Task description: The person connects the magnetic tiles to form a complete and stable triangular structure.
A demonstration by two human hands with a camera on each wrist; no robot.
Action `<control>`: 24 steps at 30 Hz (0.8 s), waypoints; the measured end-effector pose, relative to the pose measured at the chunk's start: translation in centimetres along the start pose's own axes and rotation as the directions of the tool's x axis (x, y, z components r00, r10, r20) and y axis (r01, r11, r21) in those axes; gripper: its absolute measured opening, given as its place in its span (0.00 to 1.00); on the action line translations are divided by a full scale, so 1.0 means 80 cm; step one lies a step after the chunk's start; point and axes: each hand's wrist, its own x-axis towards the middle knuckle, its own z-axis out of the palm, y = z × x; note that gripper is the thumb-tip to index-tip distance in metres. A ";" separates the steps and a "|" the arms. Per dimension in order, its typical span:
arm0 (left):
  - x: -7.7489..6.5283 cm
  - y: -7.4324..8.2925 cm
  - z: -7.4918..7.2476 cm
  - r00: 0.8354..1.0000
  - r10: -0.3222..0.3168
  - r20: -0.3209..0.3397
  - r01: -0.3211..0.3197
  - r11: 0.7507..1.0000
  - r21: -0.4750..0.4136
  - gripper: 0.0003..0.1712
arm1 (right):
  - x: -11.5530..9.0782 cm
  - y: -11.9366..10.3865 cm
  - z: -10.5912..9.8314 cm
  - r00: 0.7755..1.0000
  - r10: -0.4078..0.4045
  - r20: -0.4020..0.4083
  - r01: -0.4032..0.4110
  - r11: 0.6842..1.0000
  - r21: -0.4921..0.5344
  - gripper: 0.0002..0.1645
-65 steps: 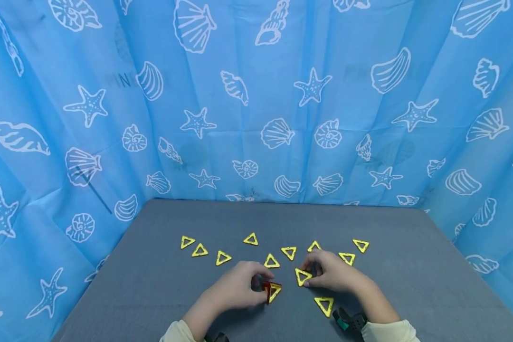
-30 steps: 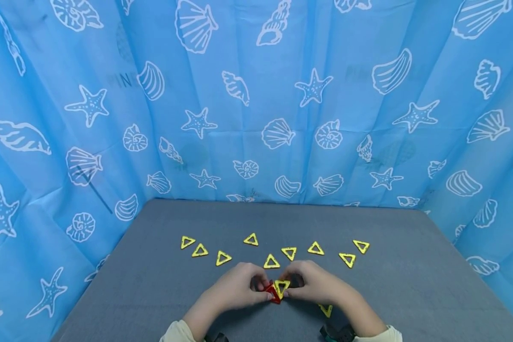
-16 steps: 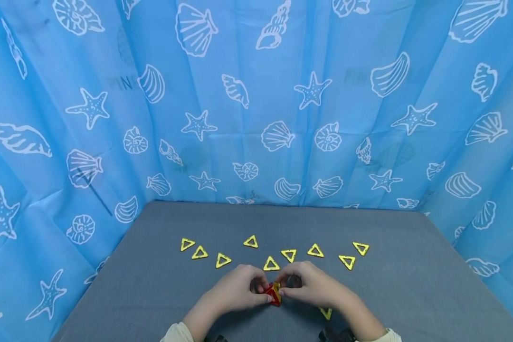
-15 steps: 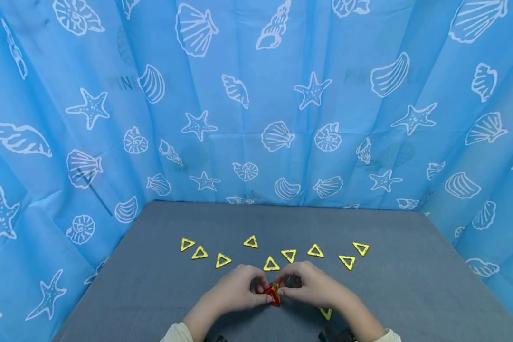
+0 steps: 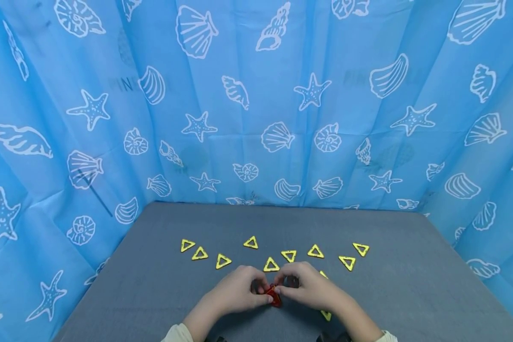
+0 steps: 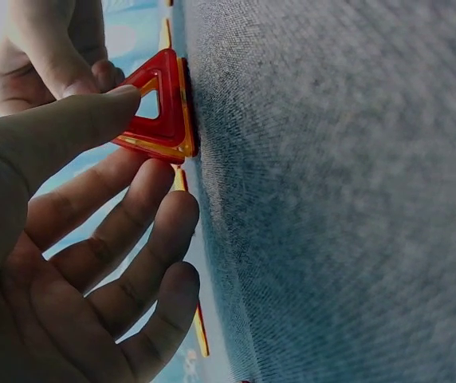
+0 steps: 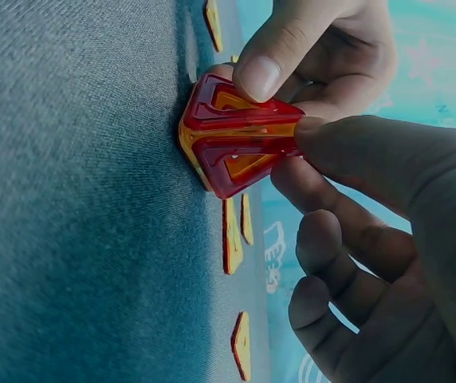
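Triangular magnetic tiles, red on one face and yellow on the other, lean together as a small pyramid (image 5: 274, 298) at the near middle of the table. My left hand (image 5: 239, 290) pinches it from the left; in the left wrist view, the thumb presses on a red tile (image 6: 170, 126) and the other fingers spread below. From the other side my right hand (image 5: 308, 288) pinches it, thumb at the top where two red-faced tiles (image 7: 240, 155) meet. The pyramid's base is right at the cloth. Its far side is hidden by my fingers.
Several yellow-faced triangular tiles lie flat in a loose band beyond my hands, such as one tile (image 5: 271, 264) just behind the pyramid. Another tile (image 5: 326, 315) lies partly under the right forearm. A shell-printed blue curtain (image 5: 256, 118) surrounds the grey table (image 5: 162, 304).
My right hand has carried a yellow-faced tile leftward to the tiles in my left hand. That tile has tilted in against them, and its yellow face no longer shows from above.
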 end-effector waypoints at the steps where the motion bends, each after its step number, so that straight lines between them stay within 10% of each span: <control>1: 0.000 0.000 0.000 1.000 0.001 0.001 -0.001 1.000 0.000 0.06 | 0.000 0.000 0.000 1.000 -0.006 -0.004 0.006 1.000 0.003 0.04; 24: 0.000 0.001 0.000 1.000 0.010 -0.002 -0.010 1.000 0.003 0.07 | 0.001 -0.001 0.003 0.996 -0.089 -0.022 0.089 0.996 0.017 0.04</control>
